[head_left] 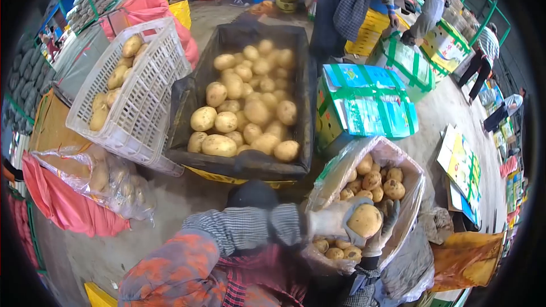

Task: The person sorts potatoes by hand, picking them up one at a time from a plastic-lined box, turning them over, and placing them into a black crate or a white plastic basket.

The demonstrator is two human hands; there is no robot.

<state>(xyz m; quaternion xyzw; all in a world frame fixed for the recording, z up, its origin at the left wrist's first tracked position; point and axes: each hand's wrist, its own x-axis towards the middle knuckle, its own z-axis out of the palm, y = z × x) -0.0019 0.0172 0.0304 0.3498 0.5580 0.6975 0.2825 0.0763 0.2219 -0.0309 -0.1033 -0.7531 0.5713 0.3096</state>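
My left hand [333,221], in a white and grey glove under a striped knit sleeve, reaches across from the left. Its fingers are closed on a large potato [364,220], held above a box lined with clear plastic [414,176]. Close against that potato's right side is my right hand [389,224], also gloved, with fingers apart and curved upward; part of it is hidden behind the potato. Smaller brown potatoes [372,180] lie in the lined box around both hands. Straight ahead, a black-lined crate [242,163] holds many yellow potatoes [219,145].
On the left, a white plastic crate [139,96] of potatoes leans tilted beside a clear bag of potatoes [122,187]. A blue taped carton [364,102] stands beyond the lined box. Another person [424,23] bends over a green-taped carton [401,59]. Flattened cardboard [463,165] lies at right.
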